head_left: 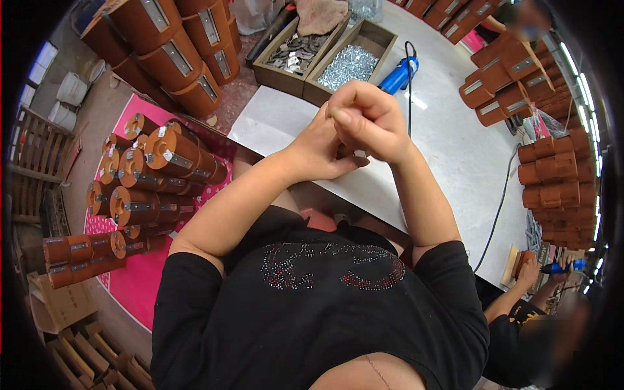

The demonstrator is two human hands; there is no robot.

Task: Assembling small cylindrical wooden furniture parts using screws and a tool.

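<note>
My left hand [318,151] and my right hand [374,123] meet in front of me, above the near edge of the white tabletop [448,156]. The right hand is closed, its fingers curled and its thumb pressed against them. Whatever it grips, if anything, is hidden. It covers most of the left hand's fingers, and only the left thumb shows plainly, stretched out below. Just beyond the hands stands a wooden box of silvery screws [349,67]. A blue electric screwdriver [399,75] with a black cord lies right of that box, with no hand on it.
Beside the screws, another box holds flat metal pieces [297,53]. Reddish-brown cylindrical parts with metal strips stand in stacks at the far left [172,55], on pink cloth [140,279], and at the right [552,169]. A co-worker's hand [530,272] works at lower right.
</note>
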